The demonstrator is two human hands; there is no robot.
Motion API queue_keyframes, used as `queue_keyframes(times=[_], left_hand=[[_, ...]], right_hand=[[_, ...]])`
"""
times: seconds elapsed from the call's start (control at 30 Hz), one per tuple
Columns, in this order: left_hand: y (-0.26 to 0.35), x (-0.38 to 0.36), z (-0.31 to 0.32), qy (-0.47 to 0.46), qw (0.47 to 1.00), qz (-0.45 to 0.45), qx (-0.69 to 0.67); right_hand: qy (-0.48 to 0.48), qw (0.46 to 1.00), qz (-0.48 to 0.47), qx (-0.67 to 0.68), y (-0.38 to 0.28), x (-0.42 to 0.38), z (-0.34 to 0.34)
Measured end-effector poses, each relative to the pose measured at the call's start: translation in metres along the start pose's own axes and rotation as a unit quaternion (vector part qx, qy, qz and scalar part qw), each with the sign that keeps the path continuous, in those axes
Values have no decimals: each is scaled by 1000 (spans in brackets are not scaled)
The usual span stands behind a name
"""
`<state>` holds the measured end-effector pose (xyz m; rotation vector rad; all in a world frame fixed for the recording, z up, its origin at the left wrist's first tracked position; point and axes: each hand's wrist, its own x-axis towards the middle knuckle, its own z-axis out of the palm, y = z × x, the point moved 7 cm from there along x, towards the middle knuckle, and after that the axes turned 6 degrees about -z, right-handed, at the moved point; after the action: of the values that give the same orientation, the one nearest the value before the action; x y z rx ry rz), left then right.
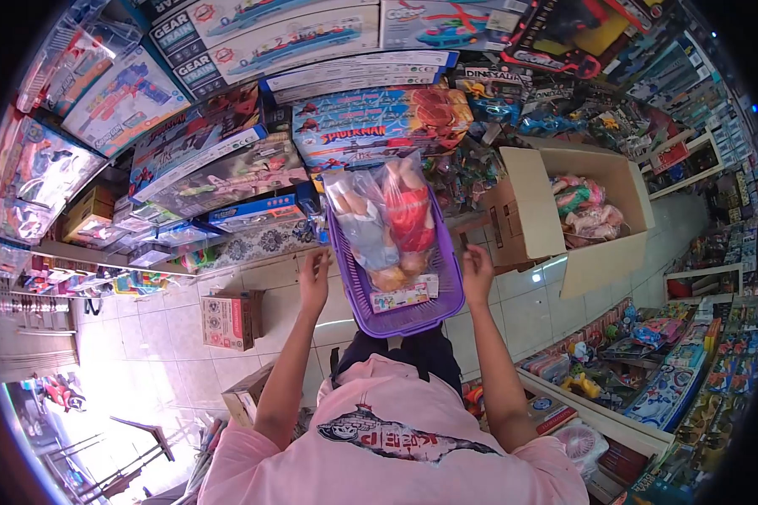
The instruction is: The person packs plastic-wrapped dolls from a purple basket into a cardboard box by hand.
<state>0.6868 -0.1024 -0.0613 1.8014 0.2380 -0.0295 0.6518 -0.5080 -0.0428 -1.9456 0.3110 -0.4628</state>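
A purple plastic basket [408, 322] stands in front of my body. Two dolls in clear plastic bags lie in it, one in pale blue [365, 231] and one in red [409, 217], with their legs toward the far end. A small printed packet [405, 295] is at the basket's near end. My left hand [315, 273] is beside the basket's left side, apart from it, fingers loosely spread and holding nothing. On the other side, my right hand [477, 267] is near the basket's right edge, its fingers apart and nothing visible in them.
An open cardboard box [528, 202] with bagged items stands at the right. A red and white carton [232, 320] sits on the tiled floor at the left. Stacked toy boxes [379, 126] are ahead. Shelves of packaged toys [648, 370] line the lower right.
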Motion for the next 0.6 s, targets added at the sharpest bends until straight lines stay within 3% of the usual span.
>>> queue_keyframes(times=[0.13,0.2,0.27,0.3,0.33,0.37,0.4,0.53,0.6], left_hand=[[27,38,36,-35,998,41,-32],[-2,53,61,-78,990,-112,-45],[-20,60,79,-102,981,-164,-13],[-35,61,89,-125,968,-216,23],[-50,64,98,-126,968,-217,22],[-64,68,105,-120,973,-182,70],[-56,67,107,-114,975,-147,119],[-35,58,109,-83,974,-143,158],[-16,57,109,-56,970,-59,230]], right_hand=[[-82,996,-34,19,-43,24,69],[-102,995,-20,-14,-55,32,92],[-122,992,-5,-45,-49,38,111],[-84,987,-76,-116,-41,42,118],[-46,971,-145,-185,-41,42,122],[-47,971,-145,-186,-44,43,125],[-46,973,-115,-195,-42,44,127],[-58,972,-52,-224,-36,47,131],[-59,971,-55,-226,-34,46,128]])
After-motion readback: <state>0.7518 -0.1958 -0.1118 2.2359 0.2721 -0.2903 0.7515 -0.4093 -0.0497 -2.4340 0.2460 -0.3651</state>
